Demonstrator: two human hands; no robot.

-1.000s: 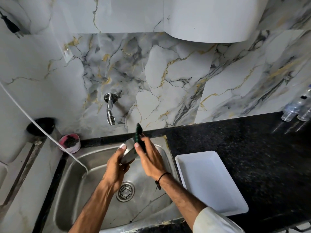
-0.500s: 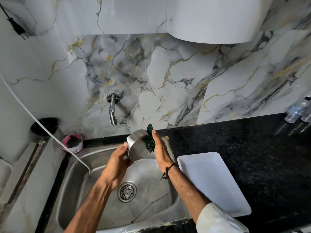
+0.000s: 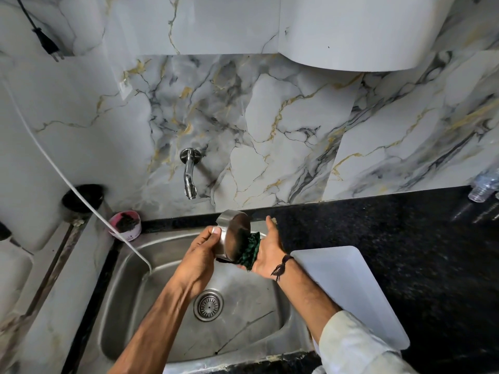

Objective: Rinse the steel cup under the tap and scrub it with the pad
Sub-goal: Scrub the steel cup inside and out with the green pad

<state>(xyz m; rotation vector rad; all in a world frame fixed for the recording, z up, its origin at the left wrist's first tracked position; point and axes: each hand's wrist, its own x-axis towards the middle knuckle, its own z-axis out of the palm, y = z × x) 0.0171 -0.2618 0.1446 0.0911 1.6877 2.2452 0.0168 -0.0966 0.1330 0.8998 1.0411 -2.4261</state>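
My left hand [image 3: 201,255] grips the steel cup [image 3: 232,233] by its side, tilted on edge over the steel sink [image 3: 129,298], its round face turned toward my right hand. My right hand [image 3: 270,249] presses a dark green scrub pad [image 3: 249,252] against the lower part of that face, palm flat and fingers stretched upward. The tap [image 3: 189,175] juts from the marble wall above and left of the cup. No water runs from it.
A white tray [image 3: 348,290] lies on the black counter [image 3: 421,252] right of the sink. A pink tub [image 3: 125,225] stands at the sink's back left corner. A white cable [image 3: 67,184] drops into the basin. Clear plastic bottles [image 3: 484,186] lie far right.
The cup has turned and tilted further, and my right hand with the pad has slid down from its upper edge to its lower part. The view has shifted a little.
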